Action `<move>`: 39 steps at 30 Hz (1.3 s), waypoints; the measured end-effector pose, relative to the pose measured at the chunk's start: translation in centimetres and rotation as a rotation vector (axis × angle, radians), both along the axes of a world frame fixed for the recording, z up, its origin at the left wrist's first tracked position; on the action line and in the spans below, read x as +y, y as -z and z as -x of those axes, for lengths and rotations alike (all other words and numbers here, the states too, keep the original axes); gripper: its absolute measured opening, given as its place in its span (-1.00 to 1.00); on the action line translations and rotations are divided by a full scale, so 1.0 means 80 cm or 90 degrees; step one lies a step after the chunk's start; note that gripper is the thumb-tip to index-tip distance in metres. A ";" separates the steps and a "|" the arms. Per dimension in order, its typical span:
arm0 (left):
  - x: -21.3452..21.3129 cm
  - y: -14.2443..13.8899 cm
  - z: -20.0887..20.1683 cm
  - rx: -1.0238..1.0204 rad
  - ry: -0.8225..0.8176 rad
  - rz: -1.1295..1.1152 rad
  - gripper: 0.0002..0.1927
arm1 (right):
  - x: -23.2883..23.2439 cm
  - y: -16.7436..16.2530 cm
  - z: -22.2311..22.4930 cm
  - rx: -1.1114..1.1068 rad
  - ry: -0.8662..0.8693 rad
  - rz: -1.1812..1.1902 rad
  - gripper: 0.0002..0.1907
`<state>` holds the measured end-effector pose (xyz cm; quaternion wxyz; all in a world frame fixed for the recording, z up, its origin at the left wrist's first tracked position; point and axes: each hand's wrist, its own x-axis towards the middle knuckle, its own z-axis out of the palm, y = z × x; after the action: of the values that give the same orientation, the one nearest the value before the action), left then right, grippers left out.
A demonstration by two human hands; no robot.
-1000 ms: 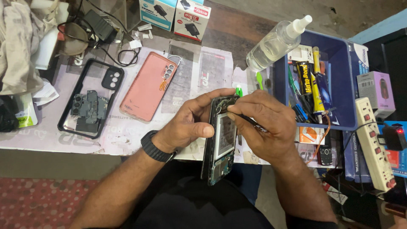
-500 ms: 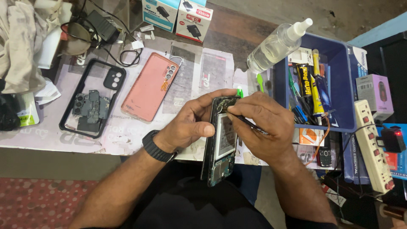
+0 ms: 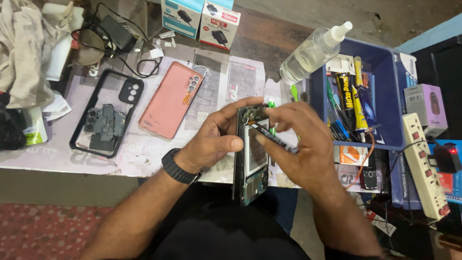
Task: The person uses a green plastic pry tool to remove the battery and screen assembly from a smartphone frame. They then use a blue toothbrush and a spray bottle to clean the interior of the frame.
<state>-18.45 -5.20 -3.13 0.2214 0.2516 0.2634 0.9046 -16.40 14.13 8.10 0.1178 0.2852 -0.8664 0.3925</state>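
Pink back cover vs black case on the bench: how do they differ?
The pink back cover is a solid panel with nothing on it; the black case is a dark rim around a see-through back, with grey parts piled inside. The cover lies right of the case. Both lie flat, tilted the same way, untouched by either hand.

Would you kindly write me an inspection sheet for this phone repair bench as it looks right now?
Surface: table under worn printed mats.
Job's things: opened phone upright in left hand; right hand holds thin dark tool on it.
Clutter: pink back cover, black case with dark parts, spray bottle, blue bin of tubes.
Hands: both gripping.
Cables: black charger lead; power strip, switches lit.
Surroundings: red patterned floor.
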 end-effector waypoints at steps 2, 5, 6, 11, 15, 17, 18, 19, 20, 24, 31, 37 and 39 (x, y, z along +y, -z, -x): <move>-0.002 -0.002 0.001 -0.012 -0.032 0.009 -0.07 | 0.000 0.003 -0.011 -0.013 0.074 -0.046 -0.40; -0.002 -0.002 0.001 -0.008 -0.089 0.014 -0.08 | -0.001 0.012 -0.026 -0.092 0.093 -0.113 -0.08; -0.001 -0.002 0.001 -0.003 -0.100 0.016 -0.08 | -0.001 0.016 -0.030 -0.107 0.094 -0.105 -0.07; 0.002 0.001 -0.007 0.010 -0.122 0.024 -0.07 | -0.004 0.033 -0.042 -0.179 0.133 -0.097 -0.08; -0.001 -0.001 -0.014 0.044 -0.137 0.049 -0.08 | -0.006 0.035 -0.050 -0.161 0.107 -0.069 -0.13; -0.005 -0.003 -0.018 0.054 -0.144 0.058 -0.09 | -0.008 0.035 -0.053 -0.130 0.097 -0.053 -0.14; -0.007 -0.004 -0.020 0.054 -0.144 0.059 -0.09 | -0.010 0.036 -0.055 -0.121 0.090 -0.039 -0.15; -0.008 -0.005 -0.021 0.054 -0.145 0.060 -0.09 | -0.011 0.037 -0.057 -0.112 0.083 -0.025 -0.16; -0.010 -0.007 -0.021 0.054 -0.148 0.061 -0.10 | -0.013 0.038 -0.058 -0.104 0.075 -0.012 -0.16; -0.014 -0.010 -0.022 0.049 -0.173 0.103 -0.10 | -0.019 0.048 -0.058 -0.025 0.090 0.002 -0.18; -0.022 -0.011 -0.021 0.032 -0.163 0.106 -0.06 | -0.025 0.073 -0.049 0.004 0.067 0.062 -0.20; -0.030 -0.005 -0.014 0.028 -0.171 0.117 -0.07 | -0.033 0.092 -0.043 0.009 0.084 0.079 -0.18; -0.032 -0.004 -0.013 0.028 -0.174 0.116 -0.07 | -0.035 0.096 -0.043 0.013 0.087 0.079 -0.16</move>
<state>-17.41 -7.74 -2.82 0.1124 0.2119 0.3809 0.8929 -12.99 11.35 0.40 0.1709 0.2214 -0.8569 0.4331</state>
